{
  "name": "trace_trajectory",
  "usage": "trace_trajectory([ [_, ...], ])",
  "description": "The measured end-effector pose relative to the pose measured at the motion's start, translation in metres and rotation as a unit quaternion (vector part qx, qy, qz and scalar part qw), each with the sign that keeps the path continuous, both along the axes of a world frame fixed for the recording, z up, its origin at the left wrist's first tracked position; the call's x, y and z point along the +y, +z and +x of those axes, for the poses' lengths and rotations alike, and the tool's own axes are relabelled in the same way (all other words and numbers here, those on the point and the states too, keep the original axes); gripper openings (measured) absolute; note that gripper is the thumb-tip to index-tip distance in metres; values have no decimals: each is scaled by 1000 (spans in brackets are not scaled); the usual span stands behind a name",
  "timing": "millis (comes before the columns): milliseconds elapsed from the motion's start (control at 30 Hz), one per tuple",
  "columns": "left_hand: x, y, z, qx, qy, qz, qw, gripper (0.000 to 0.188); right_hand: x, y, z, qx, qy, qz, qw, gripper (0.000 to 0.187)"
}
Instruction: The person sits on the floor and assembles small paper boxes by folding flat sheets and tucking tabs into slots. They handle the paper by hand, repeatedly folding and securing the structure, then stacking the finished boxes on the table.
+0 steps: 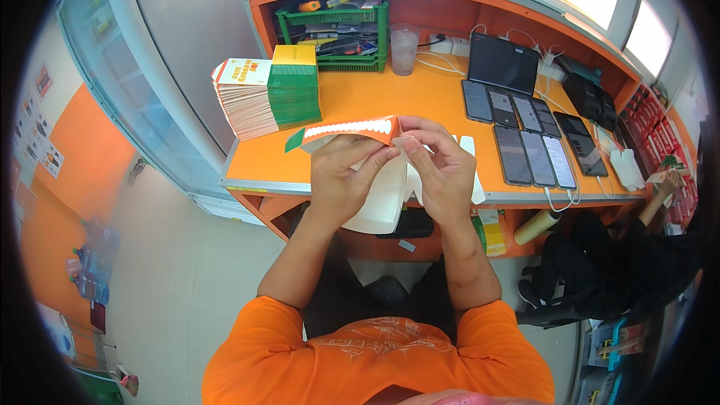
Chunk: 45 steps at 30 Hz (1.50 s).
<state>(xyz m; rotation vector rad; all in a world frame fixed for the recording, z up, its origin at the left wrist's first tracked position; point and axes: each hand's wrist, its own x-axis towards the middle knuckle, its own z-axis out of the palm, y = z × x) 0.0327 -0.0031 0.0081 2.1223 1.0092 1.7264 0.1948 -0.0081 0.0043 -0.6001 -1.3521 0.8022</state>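
Note:
Both my hands are on a partly folded paper food box point(381, 206), orange and green on the outside with a white scalloped band, white on its inner side. My left hand point(339, 176) pinches the box's edge, fingers closed around it. With thumb and fingers, my right hand point(446, 172) grips the orange corner at the other end. White flaps show below and to the right of my fingers. On the orange desk point(360, 94), beyond my left hand, stands a thick stack of flat box blanks point(247, 101) with a green and yellow bundle point(294, 94) against it.
A green crate point(334, 34) of tools and a plastic cup point(403, 51) stand at the back. Several phones point(512, 154) and a dark tablet point(502, 64) with cables cover the right side. Another person point(630, 262) sits at far right, a hand on some card. A yellowish roll point(536, 226) lies under the desk.

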Motion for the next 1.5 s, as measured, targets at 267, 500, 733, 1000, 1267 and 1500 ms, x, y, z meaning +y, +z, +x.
trace_trajectory([
  [267,8,-5,1,-31,-32,0,999,15,2,-5,-3,-8,-20,29,999,16],
  [500,8,-5,2,-66,-99,-64,991,19,-1,0,0,15,1,-21,1000,15],
  [733,10,-9,2,-61,-96,-63,992,19,5,-1,4,10,6,-32,999,14],
  [1000,7,-9,-4,-95,-142,-98,980,18,0,2,8,-40,31,-1,999,17],
  [1267,11,-10,-5,-108,-142,-84,980,19,-3,2,14,-102,27,15,994,23],
  [1500,5,-6,-2,-126,-118,-102,980,17,-1,-4,8,11,77,1,997,19],
])
